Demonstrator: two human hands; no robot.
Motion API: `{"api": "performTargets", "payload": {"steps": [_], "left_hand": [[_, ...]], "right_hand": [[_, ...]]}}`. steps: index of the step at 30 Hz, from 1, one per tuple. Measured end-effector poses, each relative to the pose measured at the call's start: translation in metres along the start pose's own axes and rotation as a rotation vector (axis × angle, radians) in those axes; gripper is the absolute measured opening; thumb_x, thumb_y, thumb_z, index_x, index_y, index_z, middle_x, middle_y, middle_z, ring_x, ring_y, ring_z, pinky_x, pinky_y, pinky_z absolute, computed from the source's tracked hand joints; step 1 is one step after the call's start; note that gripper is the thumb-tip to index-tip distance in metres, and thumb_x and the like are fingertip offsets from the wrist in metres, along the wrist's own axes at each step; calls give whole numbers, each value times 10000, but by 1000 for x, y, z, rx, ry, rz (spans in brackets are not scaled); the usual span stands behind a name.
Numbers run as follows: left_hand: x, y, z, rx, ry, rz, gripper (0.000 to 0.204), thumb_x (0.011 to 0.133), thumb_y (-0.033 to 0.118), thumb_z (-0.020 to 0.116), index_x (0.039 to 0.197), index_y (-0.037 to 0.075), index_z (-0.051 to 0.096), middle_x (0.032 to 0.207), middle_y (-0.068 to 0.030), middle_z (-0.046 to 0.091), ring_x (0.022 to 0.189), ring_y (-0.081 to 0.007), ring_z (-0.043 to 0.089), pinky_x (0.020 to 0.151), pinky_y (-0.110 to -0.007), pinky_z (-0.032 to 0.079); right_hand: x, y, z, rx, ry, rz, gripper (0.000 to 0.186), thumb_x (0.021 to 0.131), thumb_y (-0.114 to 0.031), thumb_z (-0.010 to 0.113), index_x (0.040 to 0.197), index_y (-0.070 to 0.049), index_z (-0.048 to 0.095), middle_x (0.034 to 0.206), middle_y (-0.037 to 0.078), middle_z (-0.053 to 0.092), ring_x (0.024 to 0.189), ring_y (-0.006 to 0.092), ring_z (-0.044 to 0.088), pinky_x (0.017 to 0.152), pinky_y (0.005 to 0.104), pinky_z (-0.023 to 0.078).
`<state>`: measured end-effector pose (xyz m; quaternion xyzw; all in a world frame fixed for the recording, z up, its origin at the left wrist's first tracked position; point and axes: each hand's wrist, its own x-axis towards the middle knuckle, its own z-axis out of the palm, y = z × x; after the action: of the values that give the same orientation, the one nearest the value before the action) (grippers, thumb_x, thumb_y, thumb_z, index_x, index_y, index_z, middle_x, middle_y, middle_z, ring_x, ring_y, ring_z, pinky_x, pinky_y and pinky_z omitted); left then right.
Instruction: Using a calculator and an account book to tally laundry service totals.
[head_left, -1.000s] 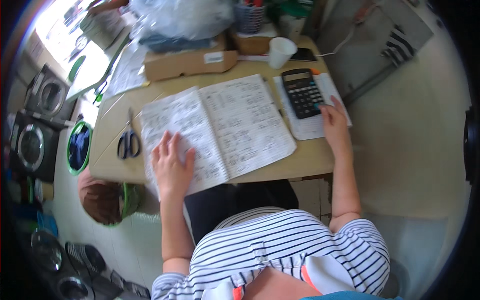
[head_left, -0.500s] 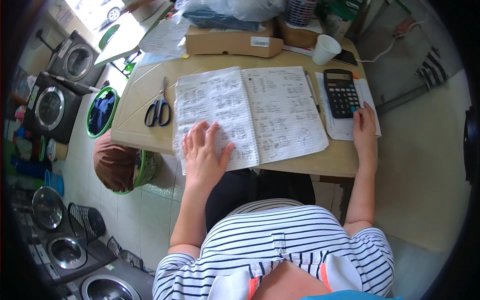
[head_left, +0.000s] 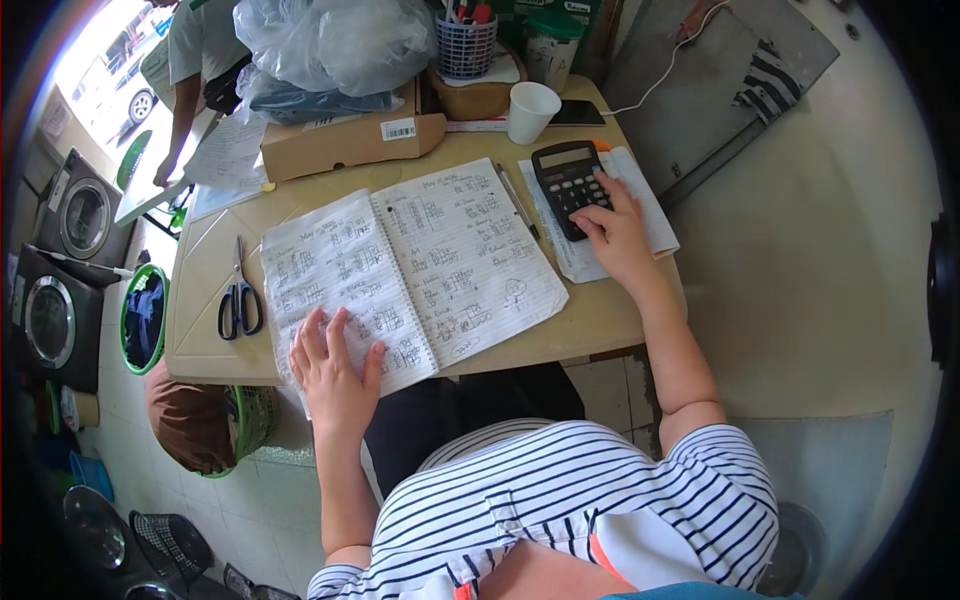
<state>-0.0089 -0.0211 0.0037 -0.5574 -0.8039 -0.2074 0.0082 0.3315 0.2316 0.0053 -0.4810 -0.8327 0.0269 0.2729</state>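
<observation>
A spiral notebook (head_left: 455,245) lies spread on the table, its lined pages full of handwriting. My left hand (head_left: 338,380) rests on the lower part of its left page, fingers apart and holding nothing. On the right, a black calculator (head_left: 566,178) sits on some white papers (head_left: 582,263). My right hand (head_left: 622,238) is over the calculator's right side, thumb and fingers spread at its keys; part of the keypad is hidden under them. Between notebook and calculator lies a pen (head_left: 517,198). Dark-handled scissors (head_left: 240,303) lie left of the notebook.
Behind the notebook stand a cardboard box (head_left: 350,142) under plastic bags (head_left: 335,45), a white cup (head_left: 532,112), a phone (head_left: 577,113) and a pen basket (head_left: 466,46). Laundry baskets (head_left: 143,318) and washing machines (head_left: 50,320) are at left. Another person (head_left: 195,60) stands at far left.
My right hand has moved from the calculator's lower right edge up onto its keys. My left hand stays on the left page. The view has shifted, and another person now shows at far left.
</observation>
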Motion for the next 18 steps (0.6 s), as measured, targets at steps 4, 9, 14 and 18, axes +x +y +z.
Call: {"api": "performTargets", "payload": {"steps": [4, 9, 14, 18], "left_hand": [[0, 0, 2, 0, 0, 3, 609, 949, 457, 668, 1413, 85, 533, 1501, -197, 427, 1417, -412, 360, 1201, -548, 226], [-2, -1, 2, 18, 2, -7, 615, 944, 459, 674, 1412, 85, 534, 1503, -196, 428, 1418, -406, 365, 1201, -550, 224], [1, 2, -2, 5, -10, -7, 612, 939, 452, 682, 1403, 83, 527, 1503, -193, 431, 1423, -400, 363, 1200, -557, 210], [-2, -3, -1, 14, -23, -47, 661, 900, 464, 723, 1394, 77, 516, 1533, -188, 417, 1437, -397, 353, 1195, -557, 177]], "right_hand": [[22, -6, -1, 238, 72, 27, 131, 963, -228, 692, 996, -153, 794, 1587, 130, 431, 1492, 427, 319, 1182, 692, 165], [25, -4, -1, 33, -19, 66, 116, 951, -201, 701, 998, -161, 799, 1601, 99, 422, 1531, 416, 242, 1200, 683, 146], [6, 18, -5, 54, -22, 118, 145, 968, -187, 682, 1030, -125, 797, 1584, 123, 446, 1492, 406, 334, 1208, 575, 216], [2, 30, -15, 475, 96, 207, 192, 1018, -165, 629, 1081, -59, 776, 1528, 188, 488, 1386, 344, 494, 1127, 397, 412]]}}
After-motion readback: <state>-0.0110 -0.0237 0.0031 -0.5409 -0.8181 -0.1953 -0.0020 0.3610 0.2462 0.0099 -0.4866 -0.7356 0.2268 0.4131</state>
